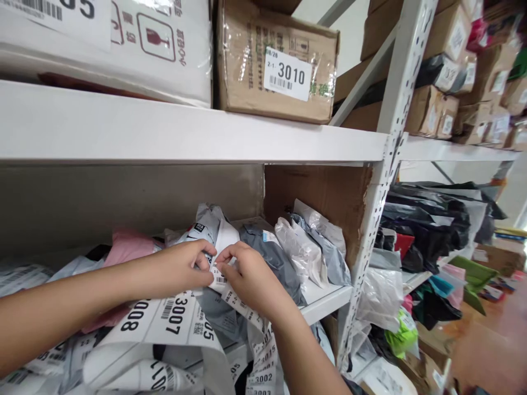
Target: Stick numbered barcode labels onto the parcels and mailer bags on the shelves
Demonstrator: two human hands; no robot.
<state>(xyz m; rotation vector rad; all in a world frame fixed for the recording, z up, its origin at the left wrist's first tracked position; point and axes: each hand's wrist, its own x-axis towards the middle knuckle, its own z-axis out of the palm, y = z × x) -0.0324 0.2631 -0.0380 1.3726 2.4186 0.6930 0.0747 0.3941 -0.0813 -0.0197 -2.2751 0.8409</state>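
My left hand [183,267] and my right hand [249,274] meet over a pile of parcels on the lower shelf, fingertips almost touching. Both are closed in a pinch at a small white barcode label [219,278], partly hidden by the fingers. Behind them lies a grey-white mailer bag [208,226] with a dark printed patch. A wide white strip of labels [181,318], with 3007 and 3008 among its numbers, curls below my left hand. A narrower label strip [263,365] hangs under my right wrist.
Above runs a white shelf beam [193,129], bearing a carton marked 3010 [280,71] and a white carton [173,71]. A perforated upright [373,219] stands to the right. Grey and clear-wrapped parcels [302,247] fill the shelf's right end; a pink parcel [127,247] lies left.
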